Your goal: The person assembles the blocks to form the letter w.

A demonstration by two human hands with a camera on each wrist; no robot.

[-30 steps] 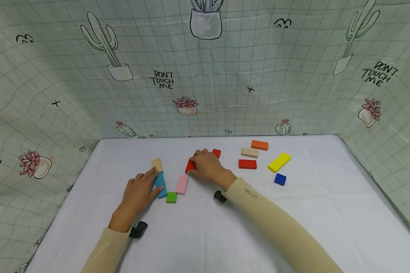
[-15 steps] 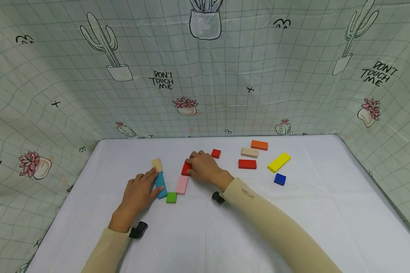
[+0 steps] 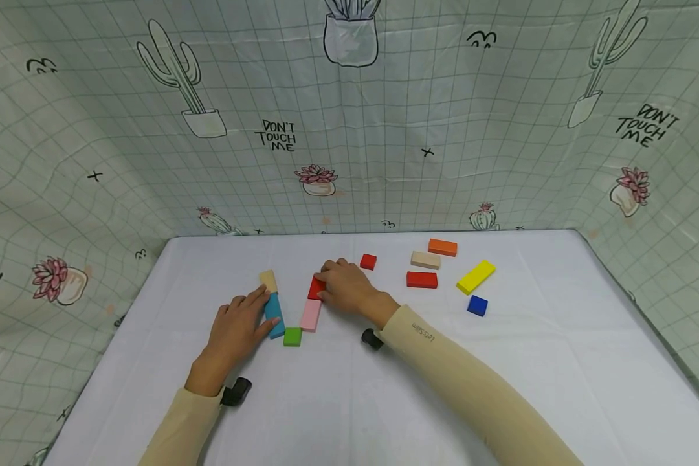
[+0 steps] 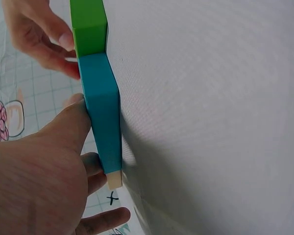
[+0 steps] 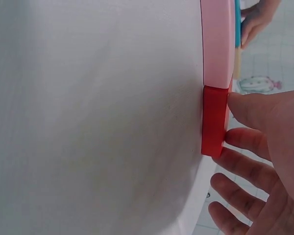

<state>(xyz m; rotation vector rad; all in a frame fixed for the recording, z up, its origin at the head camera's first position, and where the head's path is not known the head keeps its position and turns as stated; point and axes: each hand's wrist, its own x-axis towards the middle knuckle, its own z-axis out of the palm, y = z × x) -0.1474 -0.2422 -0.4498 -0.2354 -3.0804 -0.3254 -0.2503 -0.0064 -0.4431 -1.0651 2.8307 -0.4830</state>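
Observation:
In the head view, my left hand (image 3: pixel 237 330) rests along a blue block (image 3: pixel 275 312), its thumb at the near end and its fingertips by the far end. A tan block (image 3: pixel 268 281) continues the blue one's line. From the blue block's near end, a small green block (image 3: pixel 292 337) leads across to a pink block (image 3: pixel 310 316). My right hand (image 3: pixel 349 285) pinches a red block (image 3: pixel 315 288) set against the pink one's far end. In the right wrist view, the thumb and fingers sit at the red block's side and end (image 5: pixel 214 122).
A small red block (image 3: pixel 368 261) lies beyond the right hand. Farther right are an orange block (image 3: pixel 443 248), a beige block (image 3: pixel 425 260), another red block (image 3: pixel 422 280), a yellow block (image 3: pixel 476 277) and a dark blue block (image 3: pixel 477 305). The white table (image 3: pixel 338 408) meets a patterned cloth backdrop (image 3: pixel 349 129).
The right hand has moved slightly left with the red block, bringing it against the pink block and uncovering the small red block behind. The left hand stays where it was.

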